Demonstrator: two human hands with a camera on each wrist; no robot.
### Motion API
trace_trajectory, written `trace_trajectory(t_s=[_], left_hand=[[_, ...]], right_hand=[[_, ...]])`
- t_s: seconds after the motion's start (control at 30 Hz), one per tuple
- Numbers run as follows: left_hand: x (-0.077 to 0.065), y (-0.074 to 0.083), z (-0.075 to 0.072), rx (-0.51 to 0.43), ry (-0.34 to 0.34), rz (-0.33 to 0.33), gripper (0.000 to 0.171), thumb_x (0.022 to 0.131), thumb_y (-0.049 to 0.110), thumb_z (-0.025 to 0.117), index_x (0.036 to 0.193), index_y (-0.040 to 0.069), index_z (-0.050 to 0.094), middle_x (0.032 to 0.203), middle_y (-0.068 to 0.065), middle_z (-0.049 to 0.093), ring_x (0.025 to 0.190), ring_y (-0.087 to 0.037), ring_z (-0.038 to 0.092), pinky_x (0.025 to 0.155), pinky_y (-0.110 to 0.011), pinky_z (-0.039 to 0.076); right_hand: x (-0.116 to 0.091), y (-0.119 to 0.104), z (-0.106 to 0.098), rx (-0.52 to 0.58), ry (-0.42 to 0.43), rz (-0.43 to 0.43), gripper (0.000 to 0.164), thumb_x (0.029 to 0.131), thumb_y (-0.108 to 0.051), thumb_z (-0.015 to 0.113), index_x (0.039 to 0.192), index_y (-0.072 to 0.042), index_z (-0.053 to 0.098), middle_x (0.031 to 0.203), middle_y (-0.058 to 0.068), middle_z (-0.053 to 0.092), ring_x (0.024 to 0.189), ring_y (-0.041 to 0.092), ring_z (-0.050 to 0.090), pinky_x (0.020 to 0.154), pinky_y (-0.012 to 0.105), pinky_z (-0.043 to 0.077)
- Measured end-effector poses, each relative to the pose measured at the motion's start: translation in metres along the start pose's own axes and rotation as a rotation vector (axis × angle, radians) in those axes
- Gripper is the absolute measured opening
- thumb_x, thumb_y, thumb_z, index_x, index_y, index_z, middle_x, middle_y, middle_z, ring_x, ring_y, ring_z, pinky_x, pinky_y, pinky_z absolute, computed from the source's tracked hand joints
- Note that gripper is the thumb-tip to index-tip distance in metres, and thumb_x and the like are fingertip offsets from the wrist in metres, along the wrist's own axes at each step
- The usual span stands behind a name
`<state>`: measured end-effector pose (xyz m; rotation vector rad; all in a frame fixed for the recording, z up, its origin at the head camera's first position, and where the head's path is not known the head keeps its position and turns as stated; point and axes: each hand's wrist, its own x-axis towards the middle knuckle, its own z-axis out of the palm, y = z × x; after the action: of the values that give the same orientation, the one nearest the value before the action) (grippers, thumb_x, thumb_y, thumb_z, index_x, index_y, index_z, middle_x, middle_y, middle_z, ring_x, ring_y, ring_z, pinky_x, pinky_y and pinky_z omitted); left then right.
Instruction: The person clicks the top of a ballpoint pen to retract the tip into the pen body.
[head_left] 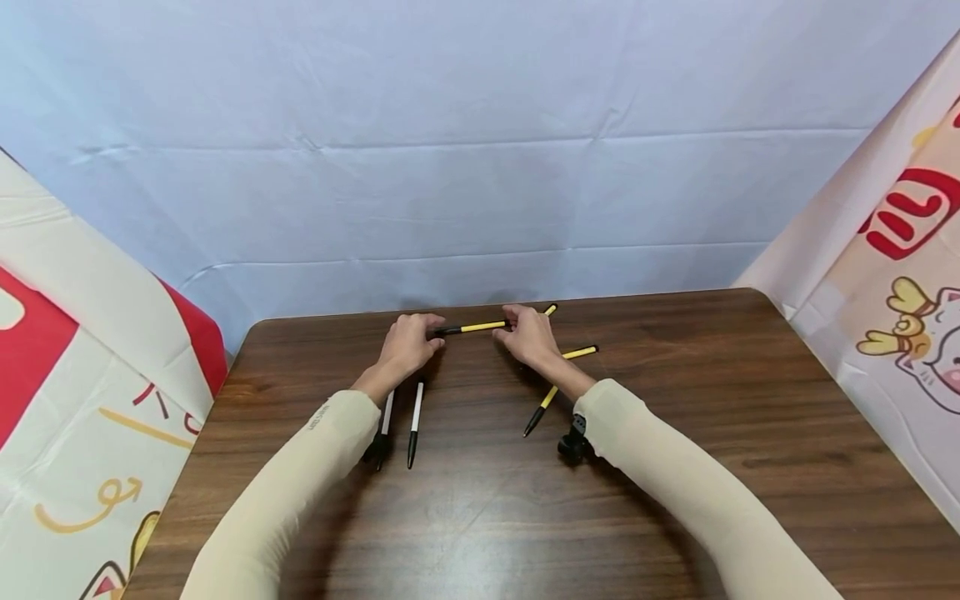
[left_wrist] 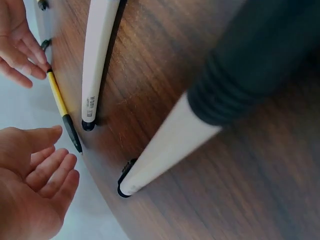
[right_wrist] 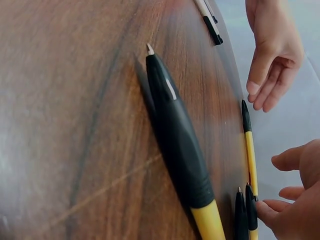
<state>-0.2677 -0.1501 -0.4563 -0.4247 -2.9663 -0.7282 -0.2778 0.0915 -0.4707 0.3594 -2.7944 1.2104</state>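
A yellow pen with a black grip (head_left: 483, 327) lies crosswise near the table's far edge, between my two hands. My left hand (head_left: 408, 343) is by its black tip, thumb and fingers spread apart and relaxed. At the yellow end is my right hand (head_left: 531, 335), its fingertips right at the pen's end and its thumb held apart. In the left wrist view, the left palm (left_wrist: 37, 187) faces up beside the pen with nothing in it. The right wrist view likewise shows the right hand (right_wrist: 300, 195) with loosely bent fingers around no object.
Two white pens with black grips, one (head_left: 416, 421) fully visible and another (head_left: 387, 412) partly behind my left wrist, lie on the brown table (head_left: 480, 500). Around my right forearm are more yellow pens (head_left: 546, 402), partly covered. A pale cloth wall (head_left: 480, 200) rises behind the far edge.
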Motion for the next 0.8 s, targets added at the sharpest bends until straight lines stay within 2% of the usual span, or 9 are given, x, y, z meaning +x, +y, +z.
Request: trace_trajectory(t_s=[0.1, 0.2, 0.43, 0.8], left_hand=[[0.003, 0.001, 0.002, 0.017, -0.016, 0.005, 0.038, 0.099, 0.010, 0.076, 0.137, 0.006, 0.071, 0.134, -0.013, 0.073, 0.080, -0.028, 0.074, 0.072, -0.041, 0.060], [0.005, 0.002, 0.004, 0.042, -0.034, 0.008, 0.036, 0.100, 0.010, 0.075, 0.136, 0.007, 0.072, 0.134, -0.014, 0.072, 0.076, -0.027, 0.073, 0.069, -0.039, 0.059], [0.008, 0.000, 0.008, 0.072, -0.035, 0.010, 0.031, 0.100, 0.006, 0.074, 0.131, 0.006, 0.075, 0.131, -0.015, 0.074, 0.099, -0.033, 0.076, 0.079, -0.042, 0.063], [0.013, 0.000, 0.013, 0.143, -0.025, 0.005, 0.024, 0.103, 0.004, 0.069, 0.124, 0.008, 0.079, 0.129, -0.014, 0.075, 0.097, -0.030, 0.076, 0.081, -0.040, 0.064]], right_hand=[[0.000, 0.000, 0.000, 0.011, -0.004, 0.010, 0.054, 0.098, -0.014, 0.076, 0.146, 0.004, 0.059, 0.139, 0.025, 0.066, 0.123, 0.037, 0.068, 0.100, 0.047, 0.059], [0.000, 0.001, 0.002, 0.014, -0.001, 0.009, 0.054, 0.098, -0.013, 0.076, 0.146, 0.005, 0.059, 0.139, 0.025, 0.066, 0.124, 0.037, 0.068, 0.100, 0.046, 0.059], [0.002, 0.002, 0.005, 0.023, -0.002, 0.017, 0.054, 0.098, -0.011, 0.076, 0.146, 0.006, 0.058, 0.140, 0.026, 0.065, 0.126, 0.037, 0.066, 0.101, 0.044, 0.059], [0.005, -0.001, 0.007, 0.013, 0.012, 0.029, 0.051, 0.098, -0.008, 0.076, 0.144, 0.005, 0.060, 0.138, 0.025, 0.067, 0.124, 0.036, 0.068, 0.099, 0.043, 0.060]])
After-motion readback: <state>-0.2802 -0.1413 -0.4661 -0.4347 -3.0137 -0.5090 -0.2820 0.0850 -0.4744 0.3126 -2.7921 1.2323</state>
